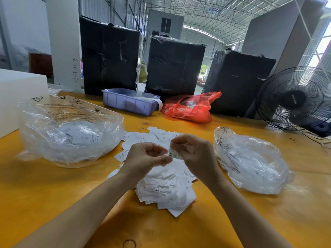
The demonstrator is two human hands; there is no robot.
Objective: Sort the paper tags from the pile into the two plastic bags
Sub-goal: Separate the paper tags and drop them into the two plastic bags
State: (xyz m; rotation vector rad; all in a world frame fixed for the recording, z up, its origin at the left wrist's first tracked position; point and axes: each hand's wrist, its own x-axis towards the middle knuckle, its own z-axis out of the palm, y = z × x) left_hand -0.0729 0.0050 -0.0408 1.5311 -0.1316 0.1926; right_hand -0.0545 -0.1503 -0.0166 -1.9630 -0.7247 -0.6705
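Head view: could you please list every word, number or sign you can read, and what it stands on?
"XS": tag pinched by the right hand.
"XS": tag in the pile.
"S": tag at the pile's right edge.
Recycling triangle: left plastic bag; its wording is unreadable.
Print on right plastic bag, pillar handwriting, fan badge: unreadable.

Both hands (pixel 146 156) (pixel 194 152) over the tag pile (pixel 166 187), right pinching an XS tag (pixel 172 152), between two clear bags (pixel 71 133) (pixel 250 160).
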